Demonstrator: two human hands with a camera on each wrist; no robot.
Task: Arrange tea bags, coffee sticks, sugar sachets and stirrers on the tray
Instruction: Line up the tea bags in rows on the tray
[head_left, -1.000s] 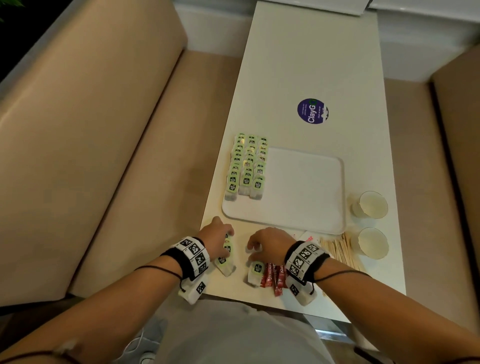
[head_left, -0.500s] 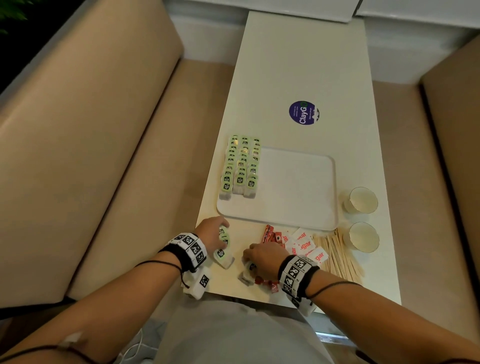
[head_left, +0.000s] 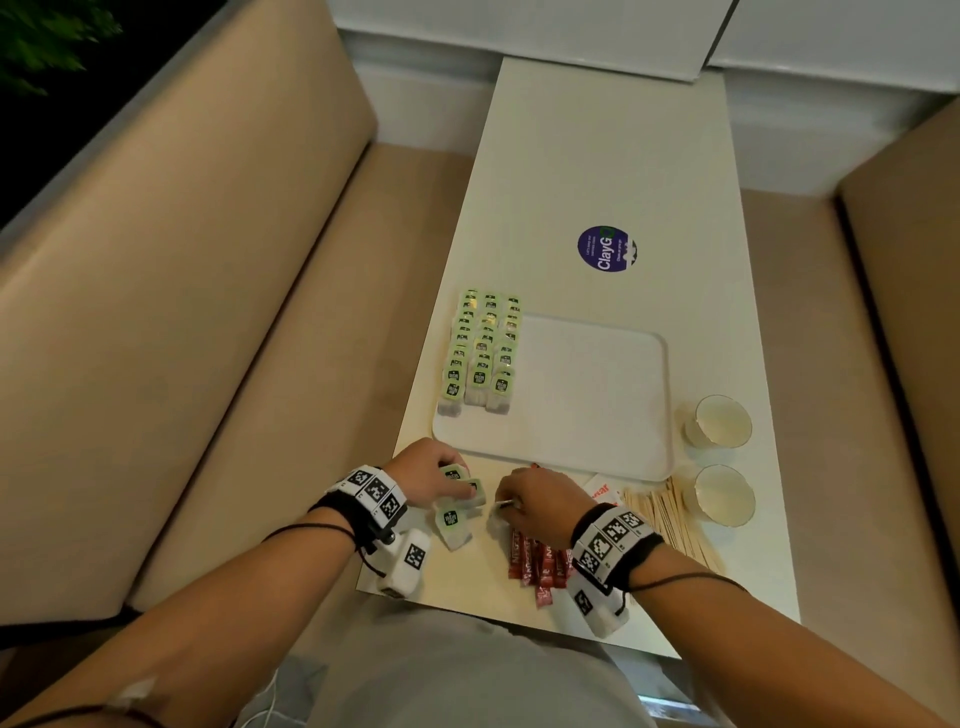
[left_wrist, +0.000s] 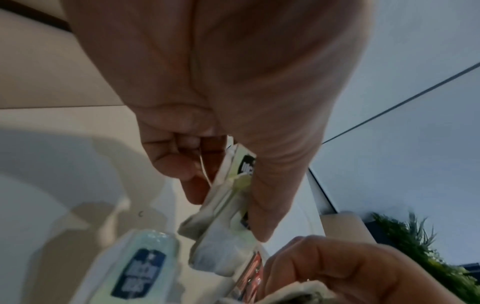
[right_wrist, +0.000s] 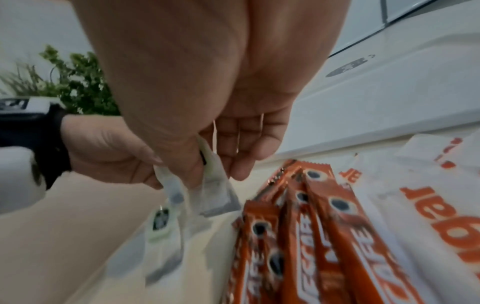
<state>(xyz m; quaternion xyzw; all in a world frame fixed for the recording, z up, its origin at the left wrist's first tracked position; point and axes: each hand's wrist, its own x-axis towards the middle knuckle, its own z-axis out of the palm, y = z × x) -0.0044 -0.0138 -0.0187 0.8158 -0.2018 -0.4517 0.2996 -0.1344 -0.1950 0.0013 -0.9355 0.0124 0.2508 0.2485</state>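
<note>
Both hands were working the loose tea bags at the near edge of the surface (head_left: 613, 156), short of the tray (head_left: 592, 395). Left hand (head_left: 423, 475) had fingers and thumb pinched round a small stack of tea bags (left_wrist: 223, 214), two at least; exact count hidden by the thumb. Right hand (head_left: 537, 506) pinched one tea bag (right_wrist: 215, 189) by its top edge between thumb and fingers, bag hanging just clear of the surface. One more tea bag (head_left: 453, 525) lay loose between the hands. Judgement: step in hand was gathering the leftover tea bags to add to the block on the tray. To do it well: square the stack before lifting, keep labels facing up, grip the paper body rather than the string or tag, then lay them overlapped at the near end of the existing columns so the row spacing holds. Counts: tea bags on the tray (head_left: 480, 353) sat in three columns on its left side, too overlapped to count per column. Coffee sticks (head_left: 540, 569) about five, partly under the right wrist. Sugar sachets (head_left: 600, 493) mostly hidden, cannot count. Stirrers (head_left: 670, 525) a fanned bundle, too many and too fine to count. Paper cups (head_left: 719, 421) two, right of the tray. None of the sticks, sachets or stirrers was on the tray yet.
</note>
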